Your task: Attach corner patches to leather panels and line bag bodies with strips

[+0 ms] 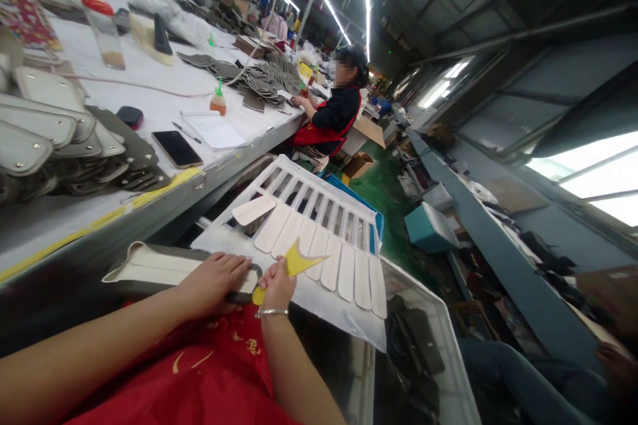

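My left hand [216,282] lies flat with its fingers stretched over a long cream and dark grey piece [169,268] on my lap, pressing near its right end. Close beside it, my right hand [278,284] is closed round a yellow pointed tool [299,259], whose forked end sticks out above the fist and whose rounded end shows below. Beyond my hands, several pale rounded strips [319,252] lie in a row on a white slatted rack [286,176]; one strip [253,210] sits at an angle at the left end.
The white table [164,96] on the left holds a phone [177,148], notepad [212,128], small glue bottle [218,103] and stacked grey pieces [134,146]. A person [333,113] sits farther along it. A clear bin [433,332] stands at the right of the rack.
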### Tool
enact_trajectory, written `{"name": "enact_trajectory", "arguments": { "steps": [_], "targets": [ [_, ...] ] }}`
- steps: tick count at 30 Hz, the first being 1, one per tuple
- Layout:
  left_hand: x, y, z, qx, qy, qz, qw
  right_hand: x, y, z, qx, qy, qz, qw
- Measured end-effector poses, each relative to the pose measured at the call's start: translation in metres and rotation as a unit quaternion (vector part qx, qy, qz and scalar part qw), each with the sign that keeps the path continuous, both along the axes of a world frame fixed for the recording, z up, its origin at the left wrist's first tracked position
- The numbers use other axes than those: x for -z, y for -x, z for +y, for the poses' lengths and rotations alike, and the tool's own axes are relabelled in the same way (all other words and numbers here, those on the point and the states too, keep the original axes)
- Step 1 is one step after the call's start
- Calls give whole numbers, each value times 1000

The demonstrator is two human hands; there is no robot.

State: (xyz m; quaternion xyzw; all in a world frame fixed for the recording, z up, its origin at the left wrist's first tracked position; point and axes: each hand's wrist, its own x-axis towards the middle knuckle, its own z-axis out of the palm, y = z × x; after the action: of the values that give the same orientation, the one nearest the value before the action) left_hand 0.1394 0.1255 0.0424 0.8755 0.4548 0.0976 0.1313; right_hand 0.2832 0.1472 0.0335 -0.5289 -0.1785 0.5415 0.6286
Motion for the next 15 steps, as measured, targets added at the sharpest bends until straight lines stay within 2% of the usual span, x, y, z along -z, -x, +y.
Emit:
{"name": "enact_trajectory", "arguments": {
  "steps": [11,15],
  "targets": [
    [0,3,5,3,1,-14,1000,-1,8,-10,-2,-2,-26,1000],
    [1,3,6,2,1,-18,1000,2,13,-10,-1,5,-65,998]
  ]
}}
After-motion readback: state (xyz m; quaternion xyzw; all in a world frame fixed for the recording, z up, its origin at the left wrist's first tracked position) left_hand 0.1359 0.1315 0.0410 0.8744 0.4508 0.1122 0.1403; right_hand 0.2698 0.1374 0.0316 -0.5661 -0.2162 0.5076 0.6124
